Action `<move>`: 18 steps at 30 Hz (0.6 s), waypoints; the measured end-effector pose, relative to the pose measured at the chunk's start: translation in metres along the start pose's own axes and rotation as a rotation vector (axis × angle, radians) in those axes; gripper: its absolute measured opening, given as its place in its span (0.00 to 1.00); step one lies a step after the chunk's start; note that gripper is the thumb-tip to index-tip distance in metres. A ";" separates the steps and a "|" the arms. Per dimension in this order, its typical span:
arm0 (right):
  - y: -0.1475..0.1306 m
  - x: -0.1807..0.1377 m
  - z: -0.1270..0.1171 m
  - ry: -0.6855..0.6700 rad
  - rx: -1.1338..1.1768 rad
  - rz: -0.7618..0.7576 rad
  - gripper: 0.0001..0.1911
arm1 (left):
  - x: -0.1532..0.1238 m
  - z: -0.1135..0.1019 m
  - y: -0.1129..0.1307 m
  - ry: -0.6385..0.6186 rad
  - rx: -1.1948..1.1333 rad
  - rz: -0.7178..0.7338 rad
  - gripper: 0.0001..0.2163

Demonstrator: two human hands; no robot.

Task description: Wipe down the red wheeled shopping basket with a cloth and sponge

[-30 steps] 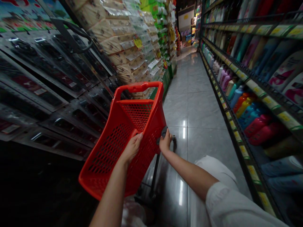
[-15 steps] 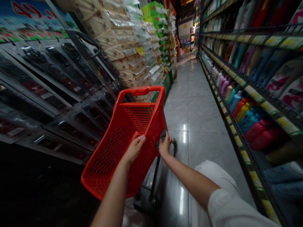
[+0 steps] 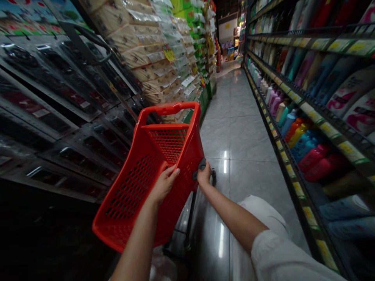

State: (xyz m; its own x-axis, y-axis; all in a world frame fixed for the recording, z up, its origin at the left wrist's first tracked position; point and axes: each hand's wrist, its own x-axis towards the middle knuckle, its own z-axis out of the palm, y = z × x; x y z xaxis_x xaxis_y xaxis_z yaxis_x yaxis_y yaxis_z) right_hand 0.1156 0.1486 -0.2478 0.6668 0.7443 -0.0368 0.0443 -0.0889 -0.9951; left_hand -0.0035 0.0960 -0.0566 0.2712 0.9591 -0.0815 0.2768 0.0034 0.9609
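A red plastic shopping basket on a dark trolley frame stands tilted in front of me in a shop aisle, and nothing shows inside it. My left hand is closed over the near rim of the basket. My right hand is wrapped round the grey trolley handle at the basket's right side. The basket's own red handle stands up at its far end.
On the left are racks of dark packaged goods and stacked tissue packs. Shelves of coloured bottles line the right side. A glossy grey tiled floor runs ahead between them. My white-clad knee shows below.
The basket and both hands have shifted slightly left and down in view; the view has moved a little along the aisle. Both grips are unchanged.
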 end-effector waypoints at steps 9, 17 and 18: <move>0.016 -0.085 -0.010 -0.176 0.006 -0.260 0.39 | 0.007 0.006 0.001 -0.011 -0.033 0.013 0.32; 0.056 -0.027 -0.025 -0.005 -0.095 0.240 0.29 | 0.001 0.004 -0.002 -0.018 -0.070 -0.032 0.31; 0.056 -0.011 -0.026 0.016 -0.092 0.228 0.30 | 0.000 0.004 -0.003 -0.017 -0.072 -0.037 0.31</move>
State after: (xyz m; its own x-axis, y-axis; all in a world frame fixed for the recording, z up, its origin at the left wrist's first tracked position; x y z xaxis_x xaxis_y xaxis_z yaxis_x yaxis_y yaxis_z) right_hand 0.1305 0.1181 -0.3007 0.6790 0.6876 -0.2572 -0.0412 -0.3141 -0.9485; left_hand -0.0006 0.0948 -0.0606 0.2775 0.9530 -0.1213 0.2204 0.0598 0.9736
